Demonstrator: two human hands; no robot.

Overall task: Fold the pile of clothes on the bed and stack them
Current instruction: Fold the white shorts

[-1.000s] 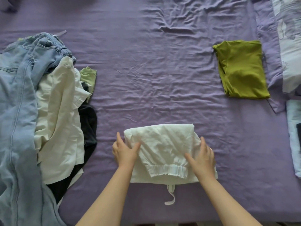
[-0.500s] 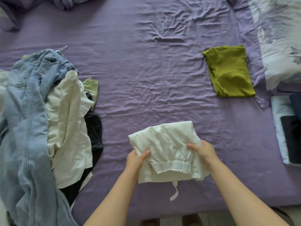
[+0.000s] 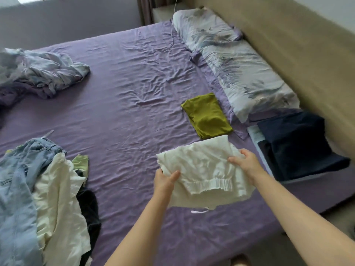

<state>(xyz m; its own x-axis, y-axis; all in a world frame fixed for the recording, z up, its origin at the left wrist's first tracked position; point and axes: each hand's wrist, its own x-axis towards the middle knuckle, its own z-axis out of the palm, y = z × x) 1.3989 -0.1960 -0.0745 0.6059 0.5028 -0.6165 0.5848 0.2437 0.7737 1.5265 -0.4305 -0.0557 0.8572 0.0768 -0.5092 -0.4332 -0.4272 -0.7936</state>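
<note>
A folded white garment (image 3: 201, 169) with an elastic waistband hangs just above the purple bed sheet (image 3: 124, 112). My left hand (image 3: 165, 179) grips its left edge and my right hand (image 3: 245, 160) grips its right edge. Its far edge nearly reaches a folded olive-green garment (image 3: 207, 116) lying flat further back. At the left sits the unfolded pile: blue jeans (image 3: 17, 189), a cream shirt (image 3: 57, 198), a dark garment (image 3: 90, 208) and a light green piece (image 3: 81, 163).
A long patterned pillow (image 3: 236, 64) lies along the beige headboard (image 3: 297, 54) at the right. Dark navy folded clothes (image 3: 299, 144) sit on a pale blue item right of my right hand. A crumpled patterned blanket (image 3: 42, 73) lies at the back left.
Both hands went from pressing on the white garment to gripping its sides, lifted it off the sheet and carried it right toward the green garment. The camera has tilted up and to the right.
</note>
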